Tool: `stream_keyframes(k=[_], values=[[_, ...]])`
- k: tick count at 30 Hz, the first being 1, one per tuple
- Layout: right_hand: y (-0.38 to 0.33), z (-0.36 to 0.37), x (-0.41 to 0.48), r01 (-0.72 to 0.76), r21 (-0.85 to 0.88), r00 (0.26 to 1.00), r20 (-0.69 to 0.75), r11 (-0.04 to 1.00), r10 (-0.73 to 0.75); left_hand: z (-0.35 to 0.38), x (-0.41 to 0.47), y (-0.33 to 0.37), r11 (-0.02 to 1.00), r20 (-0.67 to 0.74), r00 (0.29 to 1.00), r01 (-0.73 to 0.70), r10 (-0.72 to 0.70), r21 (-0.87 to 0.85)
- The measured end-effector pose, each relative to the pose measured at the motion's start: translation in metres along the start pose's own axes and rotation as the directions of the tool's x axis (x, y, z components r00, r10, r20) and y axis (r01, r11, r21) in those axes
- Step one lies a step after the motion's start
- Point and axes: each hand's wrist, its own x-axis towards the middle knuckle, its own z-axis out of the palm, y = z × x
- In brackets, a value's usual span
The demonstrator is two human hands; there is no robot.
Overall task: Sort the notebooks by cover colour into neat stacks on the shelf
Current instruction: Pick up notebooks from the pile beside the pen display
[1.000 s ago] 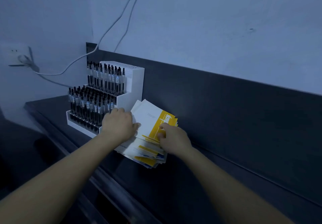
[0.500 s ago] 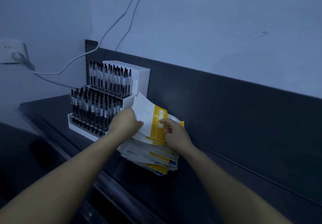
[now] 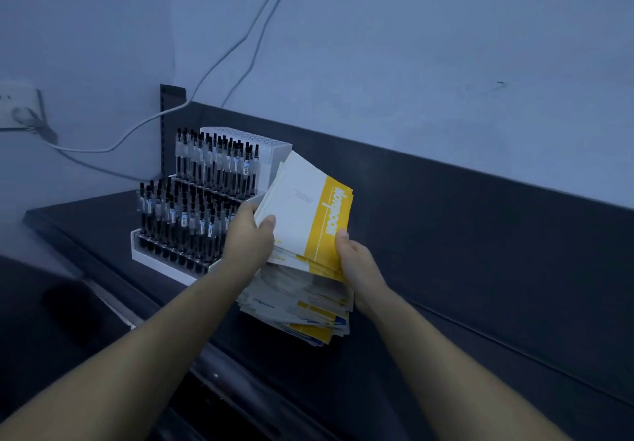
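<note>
A bundle of white-and-yellow notebooks (image 3: 302, 214) is tilted up, its far edge raised toward the wall. My left hand (image 3: 248, 238) grips the bundle's left edge, thumb on the top cover. My right hand (image 3: 356, 262) holds its right, yellow edge. Under the bundle a messy pile of notebooks (image 3: 302, 303) with yellow and blue bands lies on the dark shelf (image 3: 411, 355). How many notebooks are in the lifted bundle is unclear.
A white stepped pen display (image 3: 206, 200) full of black pens stands just left of the pile, touching distance from my left hand. A dark back panel (image 3: 480, 221) runs along the wall. Cables (image 3: 240, 39) hang to a wall socket (image 3: 17, 104) at far left.
Both hands have lifted the top notebooks off the pile; their far edge has tipped up steeper over the last second. The pile below stays put.
</note>
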Motion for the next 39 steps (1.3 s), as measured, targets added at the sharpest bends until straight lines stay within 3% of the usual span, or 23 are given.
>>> stream_keyframes(k=[4, 10, 16, 23, 32, 39], values=[[0.002, -0.007, -0.011, 0.015, 0.206, 0.996, -0.088, 0.978, 0.003, 0.01, -0.015, 0.001, 0.997, 0.058, 0.998, -0.02, 0.024, -0.07], [0.01, -0.033, -0.048, 0.22, 0.174, 0.927, -0.345, 0.96, -0.149, 0.036, -0.048, 0.006, 0.993, 0.152, 0.984, -0.079, 0.092, -0.093], [0.026, -0.083, -0.093, 0.283, 0.095, 0.864, -0.456, 0.954, -0.211, 0.074, -0.081, 0.018, 0.992, 0.235, 0.97, -0.034, 0.062, -0.117], [0.047, -0.163, -0.148, 0.196, 0.012, 0.822, -0.548, 0.98, -0.158, 0.139, -0.124, 0.044, 0.991, 0.487, 0.872, 0.023, 0.046, -0.135], [0.084, -0.282, -0.238, 0.016, -0.133, 0.768, -0.633, 0.991, -0.097, 0.22, -0.243, 0.107, 0.983, 0.553, 0.825, -0.018, 0.119, -0.185], [0.118, -0.379, -0.311, -0.108, -0.2, 0.655, -0.751, 0.974, -0.082, 0.288, -0.338, 0.152, 0.98, 0.641, 0.754, -0.024, 0.146, -0.196]])
